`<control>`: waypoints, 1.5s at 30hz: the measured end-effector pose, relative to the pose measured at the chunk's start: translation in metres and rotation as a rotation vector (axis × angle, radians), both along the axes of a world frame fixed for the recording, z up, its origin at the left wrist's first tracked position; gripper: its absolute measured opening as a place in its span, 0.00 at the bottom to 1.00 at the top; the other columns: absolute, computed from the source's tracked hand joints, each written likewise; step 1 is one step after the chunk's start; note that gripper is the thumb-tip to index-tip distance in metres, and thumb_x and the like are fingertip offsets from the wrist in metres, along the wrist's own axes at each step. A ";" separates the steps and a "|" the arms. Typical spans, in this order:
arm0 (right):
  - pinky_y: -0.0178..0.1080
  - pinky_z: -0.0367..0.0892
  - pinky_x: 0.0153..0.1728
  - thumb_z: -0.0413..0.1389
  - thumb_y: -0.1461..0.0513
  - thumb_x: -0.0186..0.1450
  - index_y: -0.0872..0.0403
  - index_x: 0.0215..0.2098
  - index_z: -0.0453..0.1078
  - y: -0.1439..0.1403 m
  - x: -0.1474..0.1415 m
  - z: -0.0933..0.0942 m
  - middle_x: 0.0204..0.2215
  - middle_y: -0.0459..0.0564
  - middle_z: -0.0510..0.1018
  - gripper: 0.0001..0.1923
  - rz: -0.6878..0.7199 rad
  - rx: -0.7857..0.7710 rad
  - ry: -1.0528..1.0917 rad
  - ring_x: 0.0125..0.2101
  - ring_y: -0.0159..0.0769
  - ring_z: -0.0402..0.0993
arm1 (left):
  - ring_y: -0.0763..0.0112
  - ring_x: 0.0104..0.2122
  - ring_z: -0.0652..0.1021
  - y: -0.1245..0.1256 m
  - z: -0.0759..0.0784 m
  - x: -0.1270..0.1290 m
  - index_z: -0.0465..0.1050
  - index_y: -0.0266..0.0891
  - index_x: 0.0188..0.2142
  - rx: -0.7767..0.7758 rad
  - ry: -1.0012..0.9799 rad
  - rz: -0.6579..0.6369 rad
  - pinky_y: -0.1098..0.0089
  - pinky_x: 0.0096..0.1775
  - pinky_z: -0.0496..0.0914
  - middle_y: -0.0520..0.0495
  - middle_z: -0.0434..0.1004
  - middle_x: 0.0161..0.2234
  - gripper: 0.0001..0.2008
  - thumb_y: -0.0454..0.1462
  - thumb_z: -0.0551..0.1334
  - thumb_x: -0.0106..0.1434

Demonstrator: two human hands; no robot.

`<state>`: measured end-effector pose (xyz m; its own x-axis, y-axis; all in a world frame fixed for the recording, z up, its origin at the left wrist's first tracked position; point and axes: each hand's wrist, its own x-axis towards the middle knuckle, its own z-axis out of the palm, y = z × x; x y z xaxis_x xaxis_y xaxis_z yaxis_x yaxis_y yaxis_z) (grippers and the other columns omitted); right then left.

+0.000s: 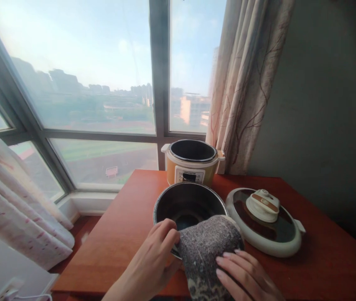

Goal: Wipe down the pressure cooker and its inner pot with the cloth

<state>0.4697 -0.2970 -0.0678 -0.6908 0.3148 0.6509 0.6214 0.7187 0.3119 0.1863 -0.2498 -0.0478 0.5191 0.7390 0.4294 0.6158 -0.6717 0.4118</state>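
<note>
Behind the round inner pot [192,195] stands the yellow pressure cooker [190,173]; a glass lid [265,229] lies right, on smooth wooden surface [124,230]. A fuzzy grey cloth [211,244] hides the pot's near-right rim. The left hand [157,253] clasps this rim; the right hand [247,274] covers cloth, grip unclear.

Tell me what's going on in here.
A person's right hand lies on a gray cloth at the near rim of a pot. The left hand is curled by that rim, beside the cloth, its exact grip hidden. An uncovered cooker stands behind; a lid lies to the right on the table.
</note>
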 end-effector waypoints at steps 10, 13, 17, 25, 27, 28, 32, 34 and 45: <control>0.44 0.64 0.43 0.63 0.47 0.59 0.51 0.50 0.69 0.048 -0.048 0.030 0.42 0.49 0.80 0.26 -0.100 -0.640 -0.049 0.40 0.43 0.74 | 0.56 0.53 0.72 -0.014 -0.016 0.006 0.66 0.35 0.54 0.466 0.137 0.119 0.55 0.59 0.64 0.39 0.74 0.49 0.22 0.30 0.57 0.58; 0.42 0.60 0.37 0.66 0.48 0.54 0.51 0.39 0.69 0.052 -0.050 0.026 0.35 0.47 0.79 0.21 -0.147 -0.700 -0.093 0.35 0.42 0.73 | 0.57 0.55 0.72 -0.012 -0.023 0.005 0.63 0.28 0.61 0.536 0.214 0.110 0.57 0.62 0.57 0.39 0.77 0.49 0.29 0.29 0.54 0.59; 0.41 0.55 0.34 0.68 0.49 0.52 0.51 0.35 0.68 0.053 -0.048 0.019 0.33 0.46 0.78 0.22 -0.136 -0.648 -0.099 0.33 0.41 0.72 | 0.65 0.49 0.76 -0.006 -0.024 0.004 0.70 0.34 0.56 0.512 0.138 0.120 0.63 0.65 0.53 0.47 0.80 0.40 0.21 0.27 0.50 0.66; 0.41 0.55 0.33 0.69 0.47 0.53 0.51 0.38 0.68 0.053 -0.045 0.014 0.34 0.44 0.78 0.25 -0.087 -0.569 -0.101 0.33 0.40 0.72 | 0.73 0.45 0.79 0.006 -0.025 -0.001 0.76 0.42 0.37 0.562 0.022 0.089 0.67 0.67 0.52 0.54 0.79 0.33 0.17 0.34 0.48 0.74; 0.41 0.55 0.32 0.68 0.45 0.53 0.52 0.39 0.68 0.052 -0.046 0.015 0.34 0.44 0.78 0.26 -0.082 -0.565 -0.114 0.32 0.39 0.72 | 0.72 0.50 0.77 0.012 -0.025 -0.007 0.76 0.41 0.38 0.616 0.012 0.054 0.67 0.66 0.56 0.51 0.82 0.40 0.15 0.31 0.50 0.72; 0.41 0.55 0.32 0.67 0.44 0.54 0.52 0.38 0.68 0.051 -0.046 0.016 0.33 0.44 0.78 0.26 -0.082 -0.564 -0.120 0.32 0.39 0.73 | 0.70 0.53 0.76 0.016 -0.025 -0.010 0.76 0.41 0.38 0.636 0.021 0.035 0.66 0.66 0.58 0.50 0.82 0.44 0.14 0.30 0.51 0.71; 0.41 0.57 0.32 0.63 0.42 0.57 0.52 0.37 0.68 0.050 -0.045 0.017 0.32 0.45 0.78 0.25 -0.070 -0.536 -0.109 0.31 0.39 0.73 | 0.66 0.60 0.70 0.037 -0.023 -0.031 0.75 0.42 0.35 0.651 0.117 -0.040 0.57 0.66 0.59 0.48 0.79 0.52 0.12 0.28 0.54 0.68; 0.41 0.57 0.31 0.62 0.41 0.58 0.52 0.37 0.67 0.049 -0.043 0.017 0.31 0.45 0.78 0.25 -0.056 -0.516 -0.094 0.30 0.39 0.73 | 0.64 0.62 0.68 0.050 -0.022 -0.043 0.75 0.43 0.35 0.634 0.159 -0.060 0.49 0.66 0.56 0.49 0.77 0.55 0.12 0.27 0.55 0.67; 0.40 0.59 0.33 0.58 0.45 0.64 0.53 0.39 0.68 0.046 -0.034 0.019 0.30 0.47 0.77 0.20 -0.018 -0.499 -0.097 0.30 0.39 0.73 | 0.62 0.64 0.66 0.078 -0.028 -0.063 0.76 0.42 0.37 0.471 0.115 0.011 0.56 0.57 0.70 0.44 0.71 0.61 0.15 0.26 0.52 0.66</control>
